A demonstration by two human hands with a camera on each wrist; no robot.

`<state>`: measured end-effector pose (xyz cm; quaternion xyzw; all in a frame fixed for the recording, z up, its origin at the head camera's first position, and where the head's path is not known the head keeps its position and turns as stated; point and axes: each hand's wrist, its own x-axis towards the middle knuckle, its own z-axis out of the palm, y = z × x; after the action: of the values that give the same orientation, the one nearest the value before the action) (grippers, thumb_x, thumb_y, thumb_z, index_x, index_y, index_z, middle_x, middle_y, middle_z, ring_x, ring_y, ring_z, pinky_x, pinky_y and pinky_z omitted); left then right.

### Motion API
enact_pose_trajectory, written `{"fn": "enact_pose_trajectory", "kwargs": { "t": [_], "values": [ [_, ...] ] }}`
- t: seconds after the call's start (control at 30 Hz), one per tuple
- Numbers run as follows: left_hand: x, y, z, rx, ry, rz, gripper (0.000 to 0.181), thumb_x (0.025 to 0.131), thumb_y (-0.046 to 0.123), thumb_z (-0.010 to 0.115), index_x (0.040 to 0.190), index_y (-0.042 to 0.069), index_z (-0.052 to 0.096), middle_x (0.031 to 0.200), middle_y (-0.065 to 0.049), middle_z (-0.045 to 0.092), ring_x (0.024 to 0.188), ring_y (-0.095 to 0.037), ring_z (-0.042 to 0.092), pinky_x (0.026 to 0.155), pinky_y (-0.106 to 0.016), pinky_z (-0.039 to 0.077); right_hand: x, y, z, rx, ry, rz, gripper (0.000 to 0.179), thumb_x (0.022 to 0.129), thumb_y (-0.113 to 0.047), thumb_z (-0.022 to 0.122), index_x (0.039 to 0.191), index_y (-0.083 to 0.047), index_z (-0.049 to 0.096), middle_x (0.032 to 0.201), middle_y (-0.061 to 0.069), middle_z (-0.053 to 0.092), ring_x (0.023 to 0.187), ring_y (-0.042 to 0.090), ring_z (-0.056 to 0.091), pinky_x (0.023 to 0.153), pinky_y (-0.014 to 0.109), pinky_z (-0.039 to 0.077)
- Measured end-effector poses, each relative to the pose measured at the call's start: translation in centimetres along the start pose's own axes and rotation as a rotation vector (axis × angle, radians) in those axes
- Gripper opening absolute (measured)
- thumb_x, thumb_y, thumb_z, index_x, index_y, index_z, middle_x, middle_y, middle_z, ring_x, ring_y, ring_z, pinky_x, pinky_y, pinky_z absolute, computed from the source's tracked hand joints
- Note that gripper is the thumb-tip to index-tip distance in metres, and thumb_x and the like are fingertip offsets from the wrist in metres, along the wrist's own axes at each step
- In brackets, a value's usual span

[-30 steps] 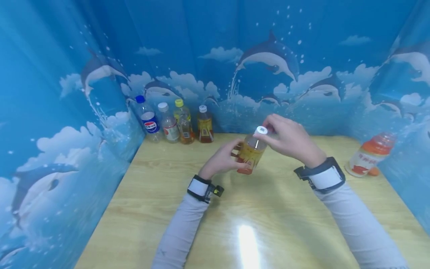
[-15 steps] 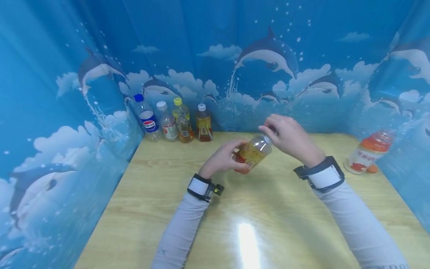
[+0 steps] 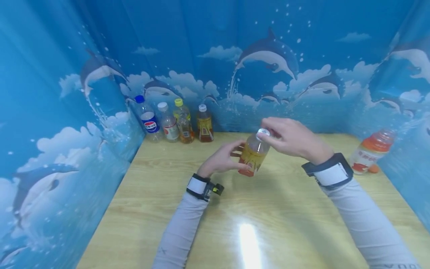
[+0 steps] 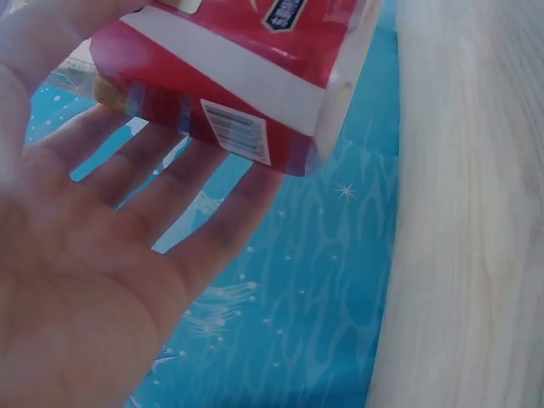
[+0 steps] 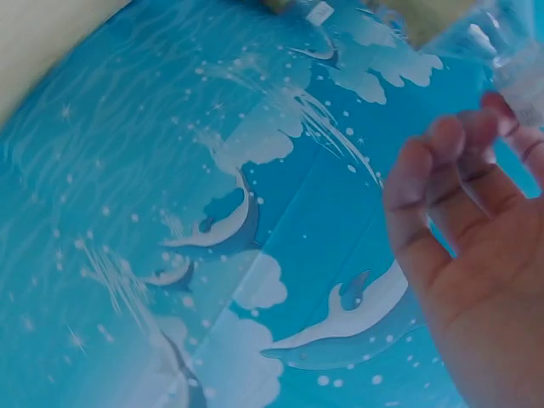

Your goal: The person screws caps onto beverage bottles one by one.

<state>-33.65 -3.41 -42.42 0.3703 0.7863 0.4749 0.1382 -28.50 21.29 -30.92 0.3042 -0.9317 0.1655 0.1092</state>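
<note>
A clear plastic drink bottle with a yellow-and-red label leans to the right above the middle of the table. My left hand grips its lower part from the left, thumb in front. In the left wrist view the bottle's red lower end with a barcode lies over the fingers of my left hand. At the top, the thumb and fingers of my right hand pinch the white cap. The right wrist view has my right hand with curled fingers by the cap.
Along the back left of the wooden table stand a blue-capped Pepsi bottle, a white-capped bottle, a yellow-capped bottle and a similar tea bottle. An orange-and-white bottle stands at the right. Dolphin-print curtain surrounds the table.
The bottle tipped further right half a second ago and is now more upright. Its cap, hidden behind my right hand then, shows again. My right wrist has shifted slightly right.
</note>
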Motion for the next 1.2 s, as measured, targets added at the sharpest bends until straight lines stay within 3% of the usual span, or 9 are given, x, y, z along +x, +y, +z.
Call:
{"fn": "enact_pose_trajectory", "kwargs": {
  "t": [0.23,0.4,0.53,0.73,0.83,0.9,1.03,1.13,1.2],
  "values": [
    [0.5,0.2,0.8,0.034,0.006,0.039,0.079,0.079,0.031,0.089,0.146,0.02,0.048,0.14,-0.001,0.058,0.125,-0.019,0.058,0.103,-0.037,0.053,0.5,0.5,0.8,-0.11,0.139,-0.065,0.035,0.098,-0.032,0.061,0.07,-0.019,0.047,0.059,-0.005,0.038,0.05,0.01,0.039,0.046,0.025,0.033],
    [0.8,0.8,1.8,0.275,0.191,0.066,0.081,0.076,0.042,0.089,0.142,0.019,0.048,0.128,0.001,0.062,0.111,-0.014,0.062,0.087,-0.027,0.057,0.9,0.7,2.0,-0.148,0.3,0.064,0.046,0.096,-0.034,0.058,0.056,-0.018,0.042,0.048,-0.005,0.035,0.043,0.013,0.035,0.04,0.027,0.027],
    [0.6,1.5,1.9,0.453,0.285,0.07,0.083,0.075,0.052,0.086,0.14,0.02,0.048,0.126,0.002,0.062,0.106,-0.013,0.064,0.079,-0.024,0.057,0.8,0.9,2.3,-0.166,0.306,0.181,0.053,0.101,-0.043,0.049,0.056,-0.017,0.041,0.048,-0.003,0.034,0.045,0.017,0.035,0.041,0.028,0.025],
    [-0.3,1.8,0.7,0.121,0.036,0.076,0.079,0.078,0.034,0.089,0.144,0.017,0.049,0.134,-0.001,0.061,0.116,-0.016,0.061,0.091,-0.03,0.058,0.2,1.0,1.2,-0.066,0.194,-0.021,0.037,0.102,-0.04,0.056,0.072,-0.019,0.047,0.06,-0.003,0.039,0.052,0.012,0.041,0.05,0.028,0.036],
    [-0.4,1.7,0.6,0.02,-0.055,0.089,0.078,0.079,0.031,0.088,0.145,0.017,0.049,0.135,-0.002,0.06,0.119,-0.017,0.06,0.096,-0.034,0.057,0.1,0.9,1.1,-0.05,0.246,-0.125,0.037,0.098,-0.033,0.059,0.066,-0.02,0.045,0.055,-0.007,0.037,0.048,0.008,0.036,0.045,0.025,0.031],
    [-0.2,1.8,0.9,0.055,-0.043,0.107,0.076,0.08,0.035,0.088,0.144,0.018,0.049,0.131,0.0,0.062,0.117,-0.015,0.06,0.095,-0.032,0.057,0.1,0.8,1.2,-0.075,0.32,-0.137,0.04,0.095,-0.031,0.057,0.059,-0.021,0.042,0.051,-0.008,0.034,0.045,0.007,0.032,0.042,0.025,0.026],
    [0.3,2.5,2.0,0.339,0.163,0.115,0.078,0.076,0.045,0.088,0.138,0.018,0.049,0.121,0.002,0.062,0.105,-0.012,0.063,0.081,-0.025,0.058,0.0,0.7,1.5,-0.149,0.425,0.062,0.05,0.095,-0.034,0.051,0.049,-0.019,0.039,0.044,-0.005,0.032,0.041,0.013,0.027,0.038,0.027,0.017],
    [0.4,2.8,2.6,0.546,0.287,0.079,0.079,0.074,0.051,0.087,0.134,0.017,0.049,0.12,0.001,0.06,0.101,-0.014,0.064,0.075,-0.026,0.058,-0.3,0.4,1.7,-0.181,0.333,0.283,0.061,0.1,-0.047,0.046,0.048,-0.017,0.041,0.044,-0.002,0.032,0.042,0.017,0.03,0.039,0.029,0.017],
    [0.5,2.7,2.6,0.55,0.279,0.061,0.08,0.075,0.051,0.086,0.136,0.017,0.049,0.124,0.001,0.059,0.105,-0.014,0.063,0.078,-0.027,0.058,-0.5,0.4,1.5,-0.181,0.23,0.331,0.064,0.102,-0.056,0.043,0.052,-0.016,0.045,0.047,0.0,0.036,0.045,0.018,0.036,0.041,0.029,0.023]
  ]
}}
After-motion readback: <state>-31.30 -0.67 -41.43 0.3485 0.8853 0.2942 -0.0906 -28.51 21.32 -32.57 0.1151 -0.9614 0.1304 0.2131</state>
